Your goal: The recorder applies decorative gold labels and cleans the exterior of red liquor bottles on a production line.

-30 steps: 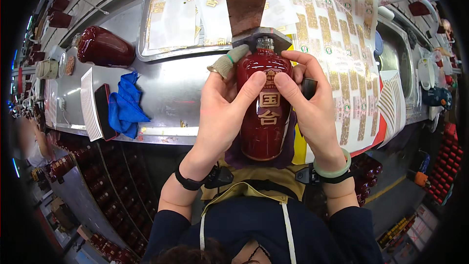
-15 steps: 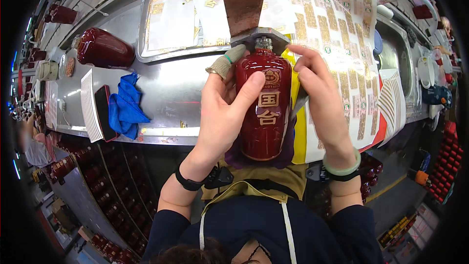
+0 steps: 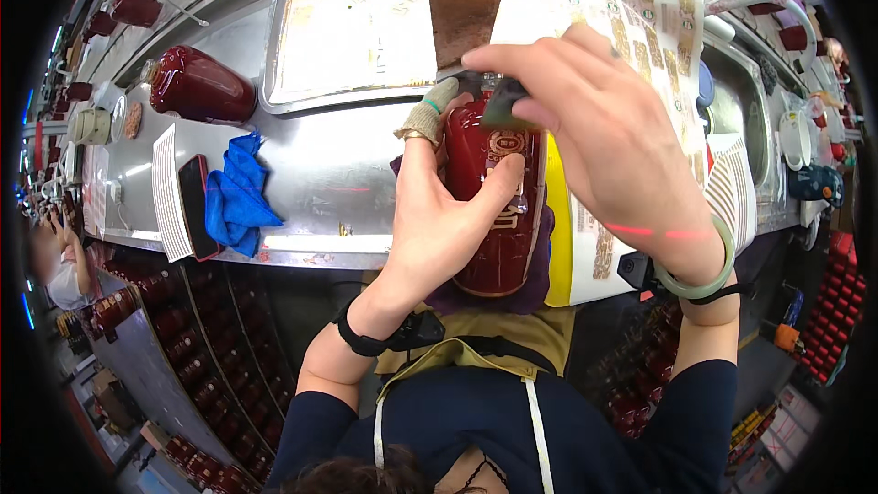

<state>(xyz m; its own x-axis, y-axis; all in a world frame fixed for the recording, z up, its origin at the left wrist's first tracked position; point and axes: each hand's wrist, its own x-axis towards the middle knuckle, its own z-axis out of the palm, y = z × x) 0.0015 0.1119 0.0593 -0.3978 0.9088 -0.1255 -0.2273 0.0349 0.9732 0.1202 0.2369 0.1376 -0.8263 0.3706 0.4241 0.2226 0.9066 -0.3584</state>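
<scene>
A dark red glass bottle [image 3: 497, 261] with gold markings lies on a purple cloth [image 3: 541, 247] at the table's front edge, its neck pointing away from me. My left hand [image 3: 448, 220] grips its left side, thumb across the front. A knitted cover sits on one of that hand's fingers. Above the bottle's shoulder, my right hand [image 3: 594, 119] pinches a dark greenish flat piece [image 3: 506, 108], blurred, whose kind I cannot make out. This piece hides part of the shoulder and neck, and whether it touches the glass is unclear.
A brown post [image 3: 466, 0] rises just beyond the bottle. Left are a metal tray [image 3: 268, 82] with pale sheets, another red bottle [image 3: 203, 84], a blue cloth [image 3: 240, 201] and a phone [image 3: 199, 206]. Gold-patterned sheets [image 3: 631, 0] lie right, before a sink [image 3: 754, 96].
My right hand has swung from the bottle's right side up and over its shoulder, bringing the dark piece into view. The left hand has shifted slightly right, still holding the bottle.
</scene>
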